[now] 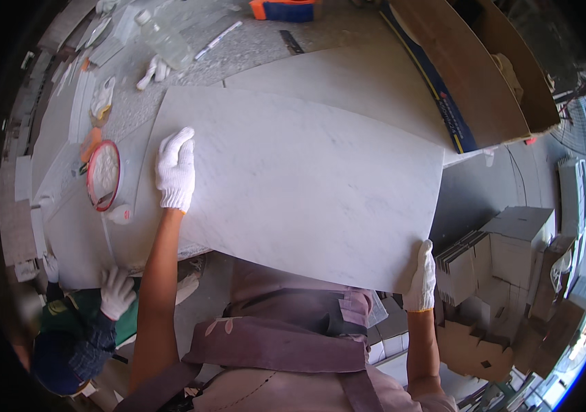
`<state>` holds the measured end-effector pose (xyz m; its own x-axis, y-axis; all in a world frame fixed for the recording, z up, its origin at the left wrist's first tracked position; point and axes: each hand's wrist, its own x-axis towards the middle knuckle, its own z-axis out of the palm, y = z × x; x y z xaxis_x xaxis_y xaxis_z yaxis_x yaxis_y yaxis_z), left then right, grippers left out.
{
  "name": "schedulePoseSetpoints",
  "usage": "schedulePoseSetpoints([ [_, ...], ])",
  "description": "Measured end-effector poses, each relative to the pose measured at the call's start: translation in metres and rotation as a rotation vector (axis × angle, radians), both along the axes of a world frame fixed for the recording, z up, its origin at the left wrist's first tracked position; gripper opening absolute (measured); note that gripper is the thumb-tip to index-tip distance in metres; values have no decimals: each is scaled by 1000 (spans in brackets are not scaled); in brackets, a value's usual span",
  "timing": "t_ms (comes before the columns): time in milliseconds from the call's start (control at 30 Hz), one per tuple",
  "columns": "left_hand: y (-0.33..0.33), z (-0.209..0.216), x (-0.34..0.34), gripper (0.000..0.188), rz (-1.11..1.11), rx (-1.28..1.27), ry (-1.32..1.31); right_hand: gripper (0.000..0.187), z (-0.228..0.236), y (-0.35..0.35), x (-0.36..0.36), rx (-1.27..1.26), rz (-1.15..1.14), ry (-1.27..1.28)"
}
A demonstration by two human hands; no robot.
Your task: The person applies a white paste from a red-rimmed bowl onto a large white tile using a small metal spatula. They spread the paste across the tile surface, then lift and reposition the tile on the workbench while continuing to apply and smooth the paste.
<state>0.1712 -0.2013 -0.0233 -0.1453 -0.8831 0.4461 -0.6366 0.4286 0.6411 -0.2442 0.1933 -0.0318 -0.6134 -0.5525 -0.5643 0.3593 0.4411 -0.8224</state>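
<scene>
A large pale marble-look slab [293, 185] with faint grey veins lies tilted across the worktable in front of me, its near edge close to my apron. In a white knitted glove, my left hand [176, 168] grips the slab near its left side, fingers pointing away from me. My right hand [422, 278], gloved the same way, holds the near right corner, with its fingers along the edge. Under the slab's far side lies another pale slab [348, 79]. What the undersides of my hands do is hidden.
At left are a red-rimmed bowl of white material [105, 172], a clear plastic bottle [164, 40] and loose gloves [154, 72]. An open cardboard box [471, 69] stands far right, with stacked cartons [506, 254] below. A co-worker's gloved hand [117, 292] is at lower left.
</scene>
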Motion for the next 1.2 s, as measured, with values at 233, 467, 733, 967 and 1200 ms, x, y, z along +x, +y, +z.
schedulePoseSetpoints([
  [233, 16, 10, -16, 22, -27, -28, -130, 48, -30, 10, -1, -72, 23, 52],
  [467, 93, 33, -37, 28, -179, -171, -426, 53, 18, -12, -28, 22, 120, 453],
  [733, 163, 42, 0, 32, 4, -126, -381, 63, 72, -133, 0, -410, 143, 440],
  [967, 184, 34, 64, 28, 608, -160, -213, 56, 93, -247, 169, -742, 752, 265],
  [1200, 135, 14, 140, 69, 797, -94, 40, 45, 135, -351, 296, -789, 1215, 996],
])
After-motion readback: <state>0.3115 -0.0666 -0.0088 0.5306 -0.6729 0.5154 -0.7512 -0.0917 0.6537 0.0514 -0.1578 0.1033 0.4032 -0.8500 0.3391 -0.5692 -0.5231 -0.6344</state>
